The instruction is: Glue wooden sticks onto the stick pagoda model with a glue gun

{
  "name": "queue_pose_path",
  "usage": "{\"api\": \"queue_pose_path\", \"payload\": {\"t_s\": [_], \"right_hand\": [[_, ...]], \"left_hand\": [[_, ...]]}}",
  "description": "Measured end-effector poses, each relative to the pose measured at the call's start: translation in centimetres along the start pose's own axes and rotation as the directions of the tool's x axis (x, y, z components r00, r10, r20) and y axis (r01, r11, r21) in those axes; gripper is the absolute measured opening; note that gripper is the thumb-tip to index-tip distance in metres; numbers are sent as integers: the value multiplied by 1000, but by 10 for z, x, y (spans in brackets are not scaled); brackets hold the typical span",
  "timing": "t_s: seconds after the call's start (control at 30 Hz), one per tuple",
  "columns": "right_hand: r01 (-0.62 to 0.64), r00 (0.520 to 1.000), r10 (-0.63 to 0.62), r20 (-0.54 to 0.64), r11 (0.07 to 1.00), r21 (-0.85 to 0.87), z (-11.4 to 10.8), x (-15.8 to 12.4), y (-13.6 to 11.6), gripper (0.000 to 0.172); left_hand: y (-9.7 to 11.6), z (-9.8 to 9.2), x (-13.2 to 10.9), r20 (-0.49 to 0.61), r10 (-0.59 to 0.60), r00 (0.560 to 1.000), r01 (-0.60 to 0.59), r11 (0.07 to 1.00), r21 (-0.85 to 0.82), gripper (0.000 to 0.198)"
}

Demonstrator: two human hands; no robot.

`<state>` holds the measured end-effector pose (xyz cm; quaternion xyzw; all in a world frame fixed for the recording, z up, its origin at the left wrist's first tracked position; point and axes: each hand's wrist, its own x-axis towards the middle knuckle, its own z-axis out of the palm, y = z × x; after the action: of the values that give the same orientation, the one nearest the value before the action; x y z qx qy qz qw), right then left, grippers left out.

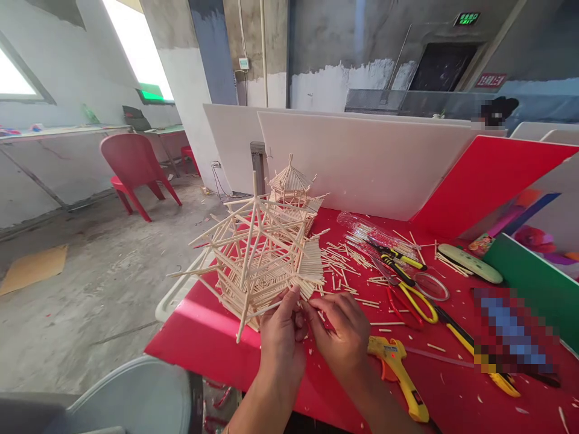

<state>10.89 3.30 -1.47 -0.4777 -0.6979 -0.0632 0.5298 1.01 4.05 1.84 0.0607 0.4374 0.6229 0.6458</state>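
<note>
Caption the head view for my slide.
Left hand and right hand at a wooden-stick pavilion model, yellow glue gun nearby.

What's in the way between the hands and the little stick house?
Nothing visible. The left hand and right hand are right at the near edge of the stick house; the glue gun lies off to the right.

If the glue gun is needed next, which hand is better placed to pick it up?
Probably the right hand: the glue gun lies just to its right. The left hand is farther off, by the stick model, with the right hand in between.
</note>
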Motion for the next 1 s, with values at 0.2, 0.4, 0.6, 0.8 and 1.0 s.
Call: {"api": "queue_pose_path", "payload": {"t_s": [0.2,0.4,0.6,0.8,1.0], "right_hand": [[0,1000,0,-16,1000,-12,0,2,-1,3],[-4,1000,4,18,1000,8,-13,0,-2,4],[-114,982,132,134,984,-133,-60,-38,26,9],[-367,883,445,150,853,-371,-114,-97,72,31],[-476,727,646,231,718,-508,-138,-111,82,46]], "left_hand": [[-1,-3,2,15,-2,1000,1,1000,9,41],[-2,-3,6,-2,18,1000,-18,1000,17,42],[-2,-2,5,-22,26,999,-26,999,33,41],[-1,0,5,-5,33,999,-32,998,57,35],[1,3,6,-9,27,1000,-26,997,66,33]]}}
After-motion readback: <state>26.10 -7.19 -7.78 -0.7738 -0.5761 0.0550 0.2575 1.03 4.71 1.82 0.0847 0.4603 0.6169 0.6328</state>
